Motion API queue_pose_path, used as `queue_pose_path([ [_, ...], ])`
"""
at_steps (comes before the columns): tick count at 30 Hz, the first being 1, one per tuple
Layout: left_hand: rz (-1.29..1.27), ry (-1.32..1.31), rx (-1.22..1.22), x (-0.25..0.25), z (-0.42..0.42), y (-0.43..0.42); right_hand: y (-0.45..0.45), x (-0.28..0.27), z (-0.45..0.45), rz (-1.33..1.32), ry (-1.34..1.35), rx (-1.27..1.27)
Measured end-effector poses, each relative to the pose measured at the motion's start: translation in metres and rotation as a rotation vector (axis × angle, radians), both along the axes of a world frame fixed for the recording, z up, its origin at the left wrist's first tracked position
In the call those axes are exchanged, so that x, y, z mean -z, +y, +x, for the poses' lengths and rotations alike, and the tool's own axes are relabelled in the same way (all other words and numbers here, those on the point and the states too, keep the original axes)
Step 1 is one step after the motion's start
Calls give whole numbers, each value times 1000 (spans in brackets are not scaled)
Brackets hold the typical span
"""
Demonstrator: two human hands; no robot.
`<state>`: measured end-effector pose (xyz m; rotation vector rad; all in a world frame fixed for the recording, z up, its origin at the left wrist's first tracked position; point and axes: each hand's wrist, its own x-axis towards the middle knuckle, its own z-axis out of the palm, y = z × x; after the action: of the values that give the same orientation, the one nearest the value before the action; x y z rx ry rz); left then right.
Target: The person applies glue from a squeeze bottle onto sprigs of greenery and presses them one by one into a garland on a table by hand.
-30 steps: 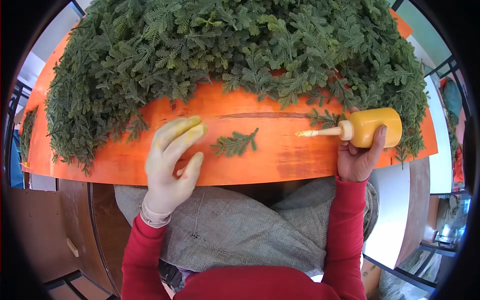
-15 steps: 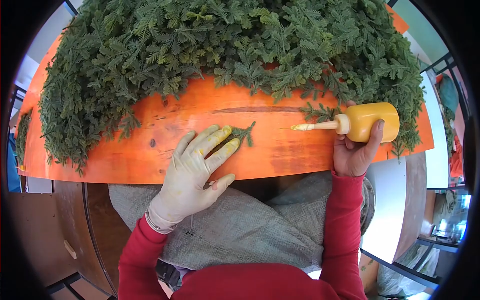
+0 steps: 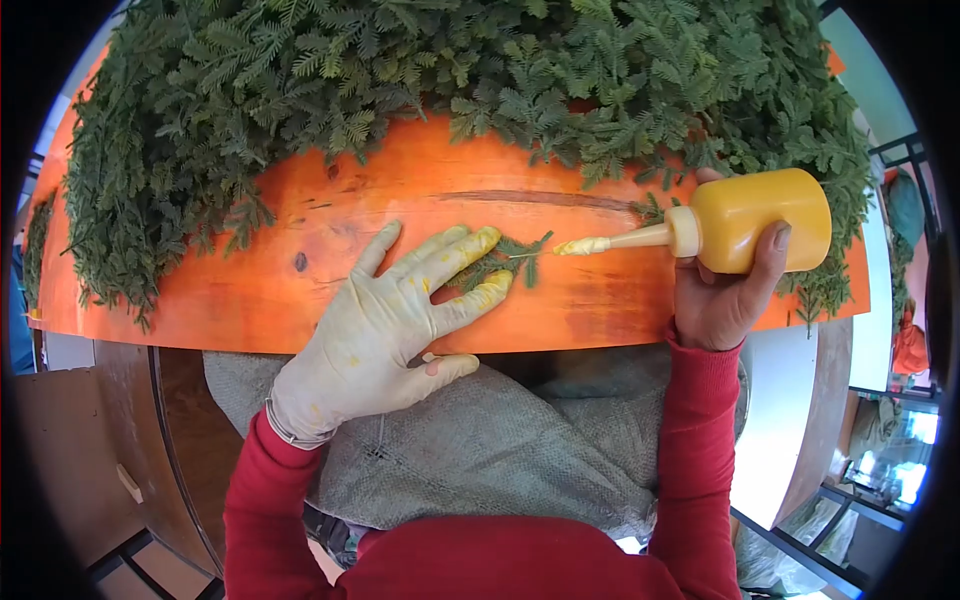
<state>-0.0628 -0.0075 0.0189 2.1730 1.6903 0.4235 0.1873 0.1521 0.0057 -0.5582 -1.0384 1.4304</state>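
Observation:
My left hand [image 3: 375, 310], in a pale glove smeared with yellow, lies with fingers spread on the orange wooden board. Its index and middle fingertips rest on a small green fir sprig [image 3: 525, 262], partly hidden beneath them. Bare and wrapped round a yellow squeeze bottle [image 3: 765, 222], my right hand [image 3: 722, 305] keeps it tilted sideways over the board. The bottle's long nozzle [image 3: 640, 237] points left, its tip coated in pale yellow paste and close to the sprig's right end. Whether the tip touches the sprig I cannot tell.
A thick heap of green fir sprigs [image 3: 420, 70] covers the far part of the board [image 3: 420, 190]. Grey woven cloth [image 3: 480, 440] drapes over my lap below the board's near edge. A white surface [image 3: 790, 420] stands at the right.
The bottle's nozzle and the sprig have come closer together. My left hand and the sprig have shifted right in view, and the bottle appears slightly nearer.

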Motion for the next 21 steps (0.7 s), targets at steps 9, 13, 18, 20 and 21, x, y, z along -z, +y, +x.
queue_pose_path([
  [9,25,16,-8,1,1,0,-13,1,-14,56,-83,27],
  [13,31,25,-12,2,3,0,-12,8,-8,157,-139,-50],
  [18,42,39,-13,1,3,1,-13,7,-10,184,-156,-64],
  [20,40,36,-15,1,4,1,-14,6,-11,185,-159,-69],
  [21,43,37,-15,1,4,1,-15,6,-11,191,-165,-76],
])
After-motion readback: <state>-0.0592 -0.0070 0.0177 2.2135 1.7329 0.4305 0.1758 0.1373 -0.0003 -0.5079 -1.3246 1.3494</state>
